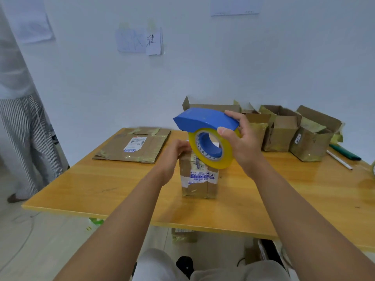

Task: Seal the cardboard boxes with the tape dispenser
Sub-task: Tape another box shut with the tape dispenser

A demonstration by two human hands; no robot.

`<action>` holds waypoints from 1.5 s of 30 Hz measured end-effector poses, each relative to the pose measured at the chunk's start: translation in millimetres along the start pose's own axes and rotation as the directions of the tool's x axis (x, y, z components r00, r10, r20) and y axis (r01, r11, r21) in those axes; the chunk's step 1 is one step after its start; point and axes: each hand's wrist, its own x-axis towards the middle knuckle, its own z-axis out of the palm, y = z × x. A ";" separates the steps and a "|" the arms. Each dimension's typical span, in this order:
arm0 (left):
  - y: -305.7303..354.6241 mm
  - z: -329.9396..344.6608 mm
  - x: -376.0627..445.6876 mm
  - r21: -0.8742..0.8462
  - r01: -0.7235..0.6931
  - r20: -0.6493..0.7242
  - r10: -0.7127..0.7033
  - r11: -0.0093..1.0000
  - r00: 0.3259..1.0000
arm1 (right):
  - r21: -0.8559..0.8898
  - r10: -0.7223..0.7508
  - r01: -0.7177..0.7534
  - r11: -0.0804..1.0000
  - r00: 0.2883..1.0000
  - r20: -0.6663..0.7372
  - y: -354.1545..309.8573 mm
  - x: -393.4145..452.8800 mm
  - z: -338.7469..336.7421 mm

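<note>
Right hand (241, 145) around blue tape dispenser (205, 122)

We see a wooden worktop (101, 189): small box (199, 179) centre, flattened cardboard (132, 147) far left, open boxes (284, 132) and pens (343, 154) far right.

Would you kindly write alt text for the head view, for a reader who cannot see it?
A right hand holds a blue tape dispenser with yellowish tape above a small upright cardboard box on a wooden table, while the left hand grips the box's top. Open boxes line the far edge, and a flattened box lies at left.
</note>
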 end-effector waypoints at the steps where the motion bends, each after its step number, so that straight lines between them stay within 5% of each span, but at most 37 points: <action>1: 4.4 -0.3 3.7 -0.139 0.056 -0.021 -0.060 0.989 0.998 | -0.009 0.018 -0.018 1.000 1.000 0.020 -1.3 0.8 -3.4; 3: 11.0 -6.5 10.4 -0.332 0.148 0.011 -0.154 0.931 0.988 | -0.034 0.044 -0.042 0.999 0.998 0.053 -4.1 3.0 -9.8; 6: 15.8 -17.3 17.2 -0.356 0.202 0.063 -0.192 0.912 0.979 | -0.079 0.063 -0.055 0.995 0.992 0.106 -7.8 4.7 -14.3; 18: 22.7 -15.6 17.0 -0.620 0.148 0.077 -0.128 0.770 0.989 | -0.015 0.084 -0.083 0.996 0.991 0.109 -7.6 2.3 -17.9; 32: 22.5 -15.6 15.1 -0.506 0.220 0.003 -0.254 0.834 0.967 | -0.056 0.053 -0.045 0.997 0.989 0.140 -6.1 2.6 -15.3; 45: 28.6 12.2 13.0 -0.288 0.185 -0.138 -0.232 0.940 0.963 | -0.183 0.073 -0.048 0.982 0.988 0.134 -14.7 14.0 -47.9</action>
